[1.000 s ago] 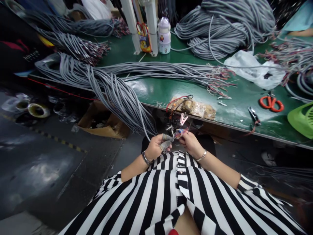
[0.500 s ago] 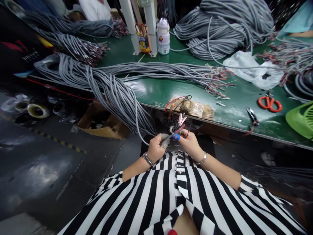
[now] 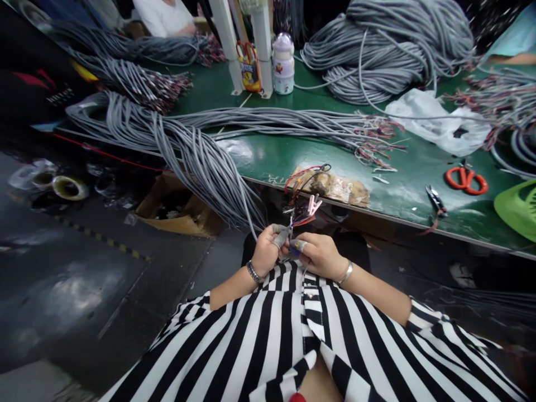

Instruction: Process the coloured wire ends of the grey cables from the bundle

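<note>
My left hand (image 3: pixel 268 249), with grey covers on its fingers, is closed around the end of a grey cable (image 3: pixel 252 219) above my lap. Close beside it, my right hand (image 3: pixel 320 254) is pinched at the same cable end, its fingertips curled inward; a bit of blue shows under them. Thin coloured wires (image 3: pixel 305 220) fan out just beyond the fingers. Near these wires is a pink clip (image 3: pixel 313 205), at the front of a taped block (image 3: pixel 341 188) on the table edge. The bundle of grey cables (image 3: pixel 209 167) hangs off the table to the left.
On the green table (image 3: pixel 268 153) lie orange-handled scissors (image 3: pixel 466 180), small cutters (image 3: pixel 436 201), a white plastic bag (image 3: pixel 444 120) and a green basket (image 3: pixel 517 209). A lilac bottle (image 3: pixel 283 64) stands behind, near cable coils (image 3: pixel 389 50). A cardboard box (image 3: pixel 180 215) sits below; another person (image 3: pixel 165 17) is beyond.
My right hand has turned and drawn down slightly, its fingers now curled at the cable end. My left hand has shifted a little, still gripping the cable.
</note>
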Motion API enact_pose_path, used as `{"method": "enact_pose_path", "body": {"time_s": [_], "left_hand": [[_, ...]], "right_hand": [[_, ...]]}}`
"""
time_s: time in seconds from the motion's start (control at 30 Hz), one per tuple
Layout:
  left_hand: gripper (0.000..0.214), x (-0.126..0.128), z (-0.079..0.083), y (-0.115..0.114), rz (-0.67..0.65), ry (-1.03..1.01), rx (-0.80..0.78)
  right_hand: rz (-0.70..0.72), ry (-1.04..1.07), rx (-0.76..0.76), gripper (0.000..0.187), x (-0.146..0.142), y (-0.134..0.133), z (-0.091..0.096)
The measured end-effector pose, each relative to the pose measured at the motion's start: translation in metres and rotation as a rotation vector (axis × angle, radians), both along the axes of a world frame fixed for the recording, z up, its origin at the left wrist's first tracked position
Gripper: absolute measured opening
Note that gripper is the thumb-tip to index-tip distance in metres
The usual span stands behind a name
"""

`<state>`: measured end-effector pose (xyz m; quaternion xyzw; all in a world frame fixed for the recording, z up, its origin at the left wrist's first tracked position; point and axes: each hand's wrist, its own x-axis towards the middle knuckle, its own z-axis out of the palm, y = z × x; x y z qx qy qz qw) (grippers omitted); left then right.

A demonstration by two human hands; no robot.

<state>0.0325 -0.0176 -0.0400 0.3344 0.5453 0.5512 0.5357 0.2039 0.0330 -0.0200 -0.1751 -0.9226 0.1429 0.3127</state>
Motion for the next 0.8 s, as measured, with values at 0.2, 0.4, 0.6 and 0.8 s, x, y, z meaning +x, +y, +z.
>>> {"method": "enact_pose_path", "body": {"time_s": [0.2,0.4,0.6,0.8], "left_hand": [[0.027,-0.002,-0.004,0.001,0.04,0.015,0.032],[0.032,-0.004,-0.004,-0.004,-0.013,0.083,0.041],[0.034,0.0,-0.001,-0.009,-0.099,0.097,0.076],[0.028,0.001,0.002,-0.006,-0.144,0.222,0.21]], "right_hand": [[0.105,0.098,-0.353,0.014,0.005,-0.003,0.001],[-0.187,0.371,-0.897,0.035,0.011,0.005,-0.002],[-0.194,0.249,-0.983,0.041,0.002,0.005,0.009],[-0.309,0.199,-0.653,0.024,-0.008,-0.001,0.003]]}}
